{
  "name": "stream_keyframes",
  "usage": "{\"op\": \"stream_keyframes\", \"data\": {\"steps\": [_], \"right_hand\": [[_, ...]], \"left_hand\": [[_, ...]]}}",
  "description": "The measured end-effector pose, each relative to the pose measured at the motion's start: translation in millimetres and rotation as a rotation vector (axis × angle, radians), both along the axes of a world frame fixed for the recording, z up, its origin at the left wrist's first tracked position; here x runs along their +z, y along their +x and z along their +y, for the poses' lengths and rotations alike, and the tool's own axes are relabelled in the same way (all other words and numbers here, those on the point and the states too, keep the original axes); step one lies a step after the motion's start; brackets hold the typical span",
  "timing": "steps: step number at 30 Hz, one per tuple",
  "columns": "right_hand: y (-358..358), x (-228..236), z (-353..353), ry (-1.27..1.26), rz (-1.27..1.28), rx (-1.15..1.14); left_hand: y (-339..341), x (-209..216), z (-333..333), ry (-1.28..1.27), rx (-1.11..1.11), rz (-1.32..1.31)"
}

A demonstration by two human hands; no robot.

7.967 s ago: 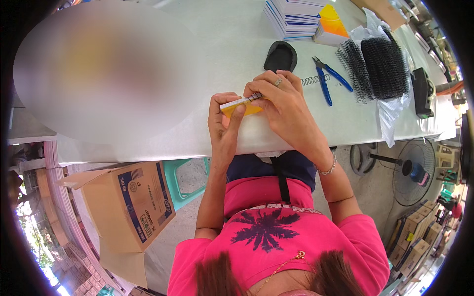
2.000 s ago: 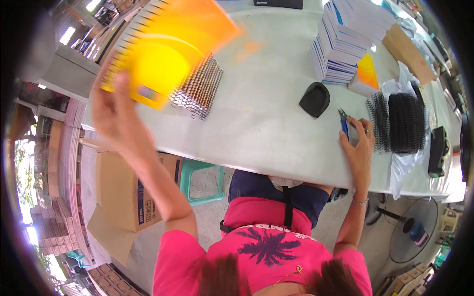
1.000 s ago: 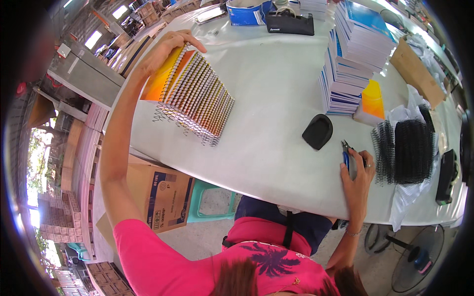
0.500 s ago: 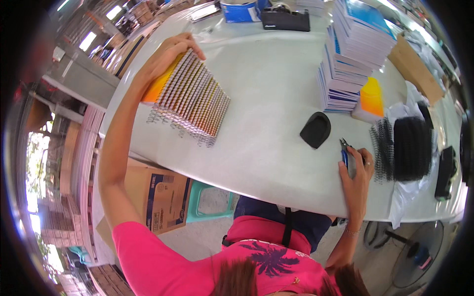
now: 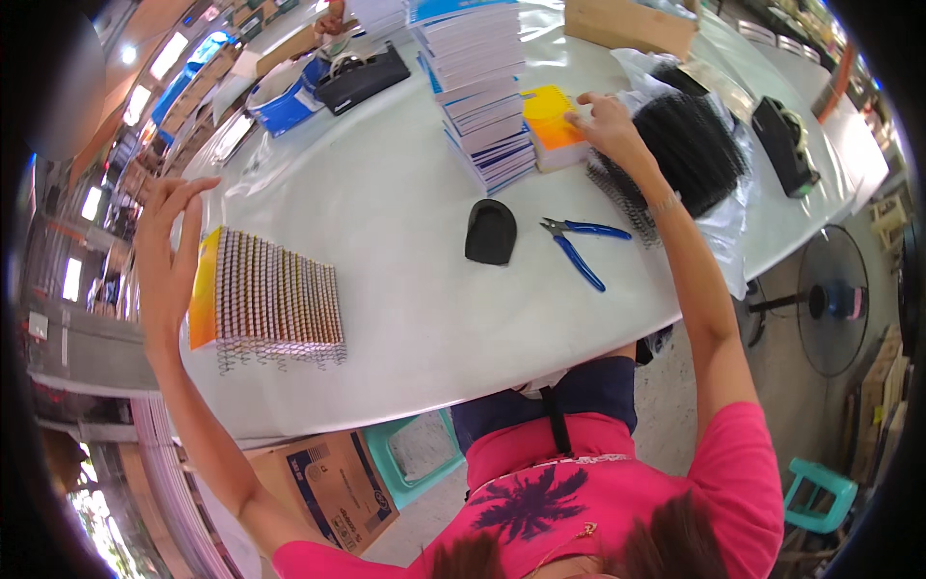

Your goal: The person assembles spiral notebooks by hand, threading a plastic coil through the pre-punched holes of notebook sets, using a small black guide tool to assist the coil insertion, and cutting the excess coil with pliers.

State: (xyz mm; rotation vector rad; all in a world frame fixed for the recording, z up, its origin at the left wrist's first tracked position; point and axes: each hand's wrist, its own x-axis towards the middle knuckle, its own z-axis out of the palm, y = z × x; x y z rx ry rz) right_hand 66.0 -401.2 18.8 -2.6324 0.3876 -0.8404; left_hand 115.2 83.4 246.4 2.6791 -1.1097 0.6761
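At the left, a stack of spiral-bound notebooks [image 5: 280, 294] with yellow-orange covers stands on the table, loose coil ends sticking out at its near side. My left hand [image 5: 172, 246] is open beside the stack's left side, fingers stretched. My right hand [image 5: 613, 127] reaches to a small yellow-orange pile of booklets [image 5: 552, 121], its fingertips at the pile's right edge and the fingers apart. Blue-handled cutters [image 5: 577, 246] lie with their handles spread, nearer me. A black, round-ended flat piece [image 5: 491, 233] is left of them.
A tall stack of white and blue booklets [image 5: 477, 96] stands left of the small pile. Black coils [image 5: 690, 150] lie on plastic at right. Tape dispensers [image 5: 365, 77] [image 5: 786, 145], a blue box [image 5: 285, 96] and a cardboard piece [image 5: 632, 27] sit around. Below are a carton [image 5: 333, 487] and green stool [image 5: 410, 463].
My right hand has let go of the cutters and moved forward to the small yellow-orange pile. My left hand has come off the notebook stack's top. The view has turned right.
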Motion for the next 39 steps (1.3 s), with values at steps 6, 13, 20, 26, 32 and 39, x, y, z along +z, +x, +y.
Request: {"op": "stream_keyframes", "data": {"steps": [6, 13, 20, 26, 32, 39], "right_hand": [[24, 4, -24, 0.486, 0.437, 0.113], [11, -4, -22, 0.118, 0.076, -0.051], [-79, 61, 52, 0.164, 0.067, -0.009], [-135, 71, 122, 0.181, 0.149, 0.493], [-151, 84, 130, 0.262, 0.213, 0.686], [-135, 70, 39, 0.061, -0.180, 0.164]], "left_hand": [[-89, -13, -34, -0.025, -0.163, 0.002], [-89, -85, -102, -0.211, -0.445, 0.330], [-100, -125, -155, -0.362, -0.506, 0.324], [-118, -140, -167, -0.099, -0.414, 0.095], [-126, -143, -152, -0.069, -0.304, 0.515], [-119, -163, -116, -0.101, -0.249, 0.351]]}}
